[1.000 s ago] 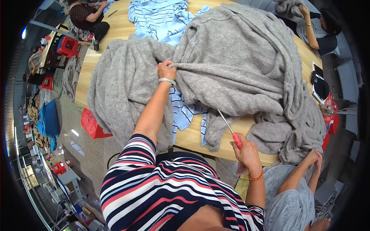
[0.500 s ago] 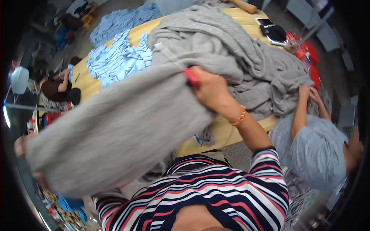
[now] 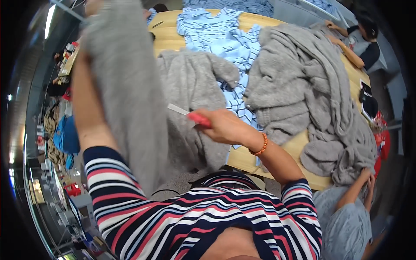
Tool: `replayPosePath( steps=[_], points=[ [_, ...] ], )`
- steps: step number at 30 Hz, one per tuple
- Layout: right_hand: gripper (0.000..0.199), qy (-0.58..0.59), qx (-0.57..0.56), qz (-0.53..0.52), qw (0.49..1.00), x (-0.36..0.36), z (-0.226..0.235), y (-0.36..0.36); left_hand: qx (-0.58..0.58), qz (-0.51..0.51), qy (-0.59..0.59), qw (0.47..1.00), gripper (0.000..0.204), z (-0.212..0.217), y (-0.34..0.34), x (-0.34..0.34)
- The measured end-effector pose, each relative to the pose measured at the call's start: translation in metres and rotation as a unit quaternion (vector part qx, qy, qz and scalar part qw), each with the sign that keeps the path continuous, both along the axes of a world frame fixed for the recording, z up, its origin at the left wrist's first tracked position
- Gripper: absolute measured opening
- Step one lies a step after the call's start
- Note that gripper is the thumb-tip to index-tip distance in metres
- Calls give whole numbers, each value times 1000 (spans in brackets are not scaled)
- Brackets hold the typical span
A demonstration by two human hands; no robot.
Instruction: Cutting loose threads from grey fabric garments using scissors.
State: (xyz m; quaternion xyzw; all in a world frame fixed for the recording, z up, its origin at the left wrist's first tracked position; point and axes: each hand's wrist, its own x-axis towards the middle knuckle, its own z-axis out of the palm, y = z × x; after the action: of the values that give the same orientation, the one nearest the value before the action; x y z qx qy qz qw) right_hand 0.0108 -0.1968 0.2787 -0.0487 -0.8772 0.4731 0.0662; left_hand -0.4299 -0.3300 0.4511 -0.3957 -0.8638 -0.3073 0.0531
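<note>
My left arm is stretched up toward the top left. At the picture's edge my left hand [image 3: 92, 7], smeared and partly cut off, grips a fuzzy grey knit garment [image 3: 125, 86], whose cloth hangs down beside the forearm. In front of my chest my right hand [image 3: 227, 125] is closed round the red handle of a knife-like tool [image 3: 200, 120] with a flat pale blade pointing left. Below and behind the blade lies more grey knit cloth [image 3: 190, 78] with a sleeve reaching right; whether it joins the raised piece I cannot tell.
Blue striped cloth [image 3: 212, 28] lies along the middle of the wooden table [image 3: 167, 34]. A large grey knit heap [image 3: 294, 78] covers its right part. One person [image 3: 366, 41] works at the far right, another [image 3: 346, 212] at the near right, both touching grey cloth.
My left hand has risen from the lower left to the top left, pulling the grey garment upright. The view has swung left. My right hand still holds the red-handled tool.
</note>
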Motion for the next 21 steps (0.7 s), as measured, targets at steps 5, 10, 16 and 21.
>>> replayPosePath(
  steps=[5,10,16,21],
  points=[
    [33,-126,42,-244,961,70,-63,32,-30,-52,-105,993,81,-173,186,59],
    [35,-207,-5,-395,895,174,-90,54,-300,-86,104,944,101,-316,149,212],
    [32,-122,-9,-562,818,240,-110,90,-374,-129,90,914,88,-289,161,179],
    [30,19,-85,-650,755,296,-132,117,-278,-211,256,902,64,-228,258,275]
  ],
)
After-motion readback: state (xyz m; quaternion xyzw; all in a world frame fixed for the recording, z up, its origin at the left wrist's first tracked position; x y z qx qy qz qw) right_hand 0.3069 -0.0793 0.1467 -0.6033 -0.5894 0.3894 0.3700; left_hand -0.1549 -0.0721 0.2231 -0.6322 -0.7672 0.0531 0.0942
